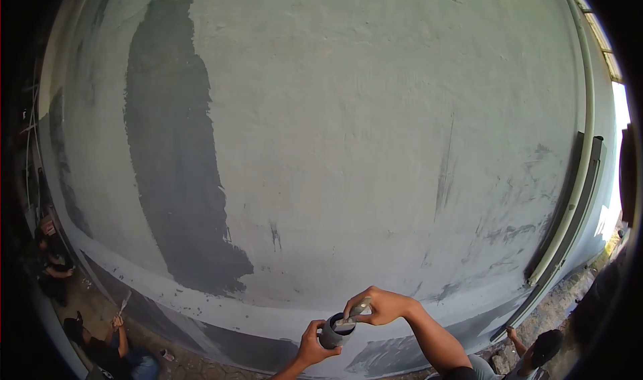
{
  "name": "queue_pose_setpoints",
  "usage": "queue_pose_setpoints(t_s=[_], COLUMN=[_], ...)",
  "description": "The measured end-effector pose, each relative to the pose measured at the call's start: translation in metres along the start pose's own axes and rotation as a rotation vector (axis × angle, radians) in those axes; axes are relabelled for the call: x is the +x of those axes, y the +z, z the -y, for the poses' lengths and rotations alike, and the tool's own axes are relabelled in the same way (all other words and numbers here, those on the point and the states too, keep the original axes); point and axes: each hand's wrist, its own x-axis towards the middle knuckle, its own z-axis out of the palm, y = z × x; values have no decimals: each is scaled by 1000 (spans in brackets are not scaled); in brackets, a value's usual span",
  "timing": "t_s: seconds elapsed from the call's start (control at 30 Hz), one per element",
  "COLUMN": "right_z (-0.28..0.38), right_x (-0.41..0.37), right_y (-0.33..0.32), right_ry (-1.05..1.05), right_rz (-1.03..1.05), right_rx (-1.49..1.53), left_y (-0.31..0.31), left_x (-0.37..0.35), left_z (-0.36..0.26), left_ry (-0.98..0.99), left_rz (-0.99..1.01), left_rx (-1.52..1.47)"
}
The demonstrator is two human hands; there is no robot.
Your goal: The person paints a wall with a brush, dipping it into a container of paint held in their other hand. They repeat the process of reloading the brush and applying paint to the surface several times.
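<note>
In front of the wall's lower part, my left hand [312,346] is wrapped around a dark grey cup [331,336], tilted with its mouth upward. My right hand [383,305] grips the pale handle of a paintbrush [345,325] from above. The brush's flat end sits at the cup's mouth, partly inside it; its bristles are hidden. Behind both hands stands a light grey wall [348,145] bearing a tall dark grey painted patch [177,145] on its left side.
A light pipe [588,112] runs down the right side. One person [114,346] at lower left holds a pale-tipped tool; another person [539,353] is at lower right. A third person [53,269] is at far left. Dark paint covers parts of the wall's base [248,343].
</note>
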Motion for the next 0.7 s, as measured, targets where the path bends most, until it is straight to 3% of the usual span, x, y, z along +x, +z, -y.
queue_pose_setpoints(t_s=[0.37,0.43,0.7], right_z=[24,27,43], right_x=[10,24,93], right_y=[-37,-43,-102], right_ry=[-103,-87,-90], right_rz=[-13,-43,-214], right_rx=[20,11,-27], left_y=[-8,-20,-88], left_x=[-5,2,57], left_z=[-28,-21,1], left_ry=[-51,26,27], left_rz=[-99,-145,-138], left_rx=[108,149,120])
